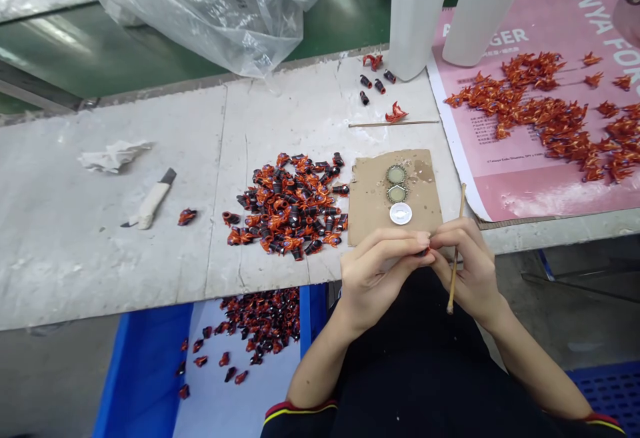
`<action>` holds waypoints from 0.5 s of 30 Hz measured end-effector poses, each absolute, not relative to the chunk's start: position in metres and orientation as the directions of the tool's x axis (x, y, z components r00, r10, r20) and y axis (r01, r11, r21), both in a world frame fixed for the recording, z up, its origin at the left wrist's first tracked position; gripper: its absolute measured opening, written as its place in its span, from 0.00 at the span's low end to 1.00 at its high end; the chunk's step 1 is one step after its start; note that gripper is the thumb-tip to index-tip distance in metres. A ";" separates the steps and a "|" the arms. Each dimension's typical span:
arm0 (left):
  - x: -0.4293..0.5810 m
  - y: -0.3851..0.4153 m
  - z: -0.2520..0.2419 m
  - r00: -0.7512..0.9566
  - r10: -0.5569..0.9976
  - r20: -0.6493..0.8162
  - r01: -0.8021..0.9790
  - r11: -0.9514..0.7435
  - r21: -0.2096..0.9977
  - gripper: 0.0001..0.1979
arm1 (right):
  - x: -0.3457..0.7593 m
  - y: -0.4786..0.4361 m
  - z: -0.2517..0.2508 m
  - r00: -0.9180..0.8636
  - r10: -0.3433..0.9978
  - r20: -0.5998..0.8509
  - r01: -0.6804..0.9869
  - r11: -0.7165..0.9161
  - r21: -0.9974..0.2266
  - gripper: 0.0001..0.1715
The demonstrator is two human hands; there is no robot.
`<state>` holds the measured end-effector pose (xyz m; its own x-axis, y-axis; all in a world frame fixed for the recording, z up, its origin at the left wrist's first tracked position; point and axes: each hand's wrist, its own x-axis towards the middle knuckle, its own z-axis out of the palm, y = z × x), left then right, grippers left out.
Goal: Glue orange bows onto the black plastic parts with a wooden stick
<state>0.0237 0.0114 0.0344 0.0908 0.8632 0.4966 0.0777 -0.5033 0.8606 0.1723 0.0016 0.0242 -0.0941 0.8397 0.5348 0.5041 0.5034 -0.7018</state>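
My left hand [375, 271] and my right hand [470, 268] meet in front of my body at the table's near edge. Between their fingertips is a small black-and-red plastic part [424, 252], mostly covered by the fingers. A thin wooden stick [456, 258] is also held in my right hand, slanting across the fingers. Just beyond the hands lies a piece of brown cardboard [365, 205] bearing two bottle caps [397, 194] and a round white disc [401, 213]. To the left is a pile of black-and-orange parts [293, 208].
Orange spiky pieces [545, 115] cover a pink printed sheet [520, 191] at right. Two white cylinders [415, 18] stand behind. A wrapped blade [153, 205] and crumpled tissue [114, 157] lie left. Below the edge, a blue bin [145, 358] holds more parts. Another thin stick [393, 124] lies farther back.
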 end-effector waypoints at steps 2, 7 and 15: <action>0.023 0.013 0.033 0.070 0.887 0.456 -0.008 -0.457 0.890 0.14 | 0.172 0.002 0.026 -0.106 0.850 0.516 0.492 0.495 -0.716 0.02; 0.023 0.018 0.026 0.092 0.933 0.347 -0.262 -0.314 0.913 0.15 | 0.172 0.001 0.029 -0.180 0.872 0.455 0.446 0.484 -0.753 0.08; 0.025 0.016 0.027 0.190 0.960 0.207 -0.491 -0.090 0.867 0.11 | 0.174 0.004 0.035 -0.253 0.812 0.526 0.426 0.582 -0.693 0.06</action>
